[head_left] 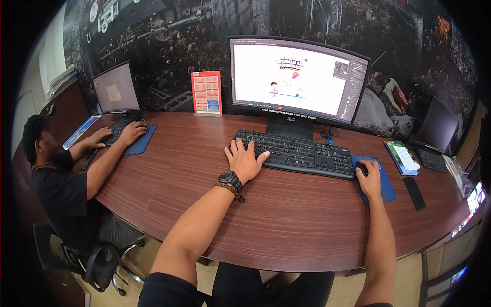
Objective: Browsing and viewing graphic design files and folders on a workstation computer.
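Note:
My left hand rests with fingers spread at the left end of a black keyboard, a black watch and bead bracelet on its wrist. My right hand grips a black computer mouse on a blue mouse pad. Behind the keyboard stands a large monitor showing a design program with cartoon figures on a white canvas. A dark phone lies right of the mouse pad.
At left, a seated co-worker has both hands at another computer. A red card calendar stands by the monitor. Booklets and a second dark screen are at right, all on the curved wooden desk.

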Motion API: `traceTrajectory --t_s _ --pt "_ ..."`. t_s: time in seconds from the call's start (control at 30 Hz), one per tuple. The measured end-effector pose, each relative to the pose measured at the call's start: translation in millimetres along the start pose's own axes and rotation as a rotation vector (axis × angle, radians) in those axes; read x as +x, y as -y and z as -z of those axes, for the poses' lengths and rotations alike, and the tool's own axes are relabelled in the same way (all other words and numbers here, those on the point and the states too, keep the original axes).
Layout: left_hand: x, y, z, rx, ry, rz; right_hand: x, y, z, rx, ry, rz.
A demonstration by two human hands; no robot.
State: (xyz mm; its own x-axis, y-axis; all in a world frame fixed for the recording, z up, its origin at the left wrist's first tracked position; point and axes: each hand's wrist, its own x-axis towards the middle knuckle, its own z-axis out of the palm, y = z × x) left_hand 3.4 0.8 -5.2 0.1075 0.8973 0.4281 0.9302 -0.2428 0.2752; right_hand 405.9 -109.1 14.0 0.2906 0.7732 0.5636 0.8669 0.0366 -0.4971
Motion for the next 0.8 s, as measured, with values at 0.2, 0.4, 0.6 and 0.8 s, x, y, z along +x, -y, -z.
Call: traceTrajectory --t_s 0.2,0.4,0.6,0.8 --pt "1.6 1.4 1.8 0.008 -0.031 -0.001 3.0 0.8 -2.0 0.015 -0.011 0.018" --pt "1.1 0.0 3.7 -0.02 -0.002 0.004 1.6 0.7 -1.2 -0.006 -0.002 -0.008" --pt "0.0 -0.5 2.9 -0.032 -0.006 0.002 1.0 -3.9 -0.2 -0.003 0.004 -0.002" --pt "0.0 0.7 3.4 -0.026 -0.009 0.006 1.2 1.2 -0.7 0.008 -0.001 -0.002"
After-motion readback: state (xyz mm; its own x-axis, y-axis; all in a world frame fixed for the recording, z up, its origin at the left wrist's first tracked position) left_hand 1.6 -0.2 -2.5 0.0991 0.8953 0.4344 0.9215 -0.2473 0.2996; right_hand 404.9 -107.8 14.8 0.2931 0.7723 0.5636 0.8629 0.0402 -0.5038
